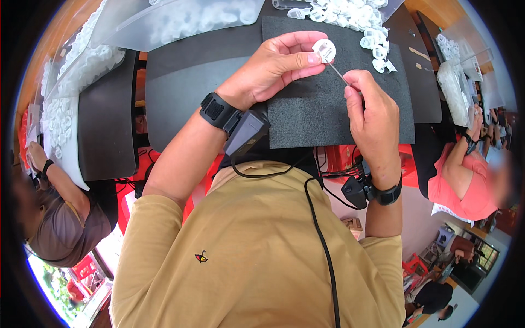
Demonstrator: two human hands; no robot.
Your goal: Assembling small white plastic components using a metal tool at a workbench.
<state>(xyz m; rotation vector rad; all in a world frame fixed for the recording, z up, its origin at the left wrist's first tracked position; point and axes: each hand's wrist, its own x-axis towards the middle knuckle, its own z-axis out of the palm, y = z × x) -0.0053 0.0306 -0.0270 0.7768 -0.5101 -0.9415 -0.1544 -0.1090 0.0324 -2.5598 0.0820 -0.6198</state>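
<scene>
Head-worn fisheye, downward view

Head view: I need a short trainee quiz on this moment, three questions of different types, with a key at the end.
1. Which hand holds the white round part?
2. True or false: the thin metal rod lies loose on the dark foam mat.
3. Where does most of the loose heap of white parts lie?
a) nearer the person than both hands
b) farther from the person than both hands
c) directly under the right wrist

Key:
1. The left hand.
2. False: the right hand holds it, with its far end at the white round part.
3. b
</scene>
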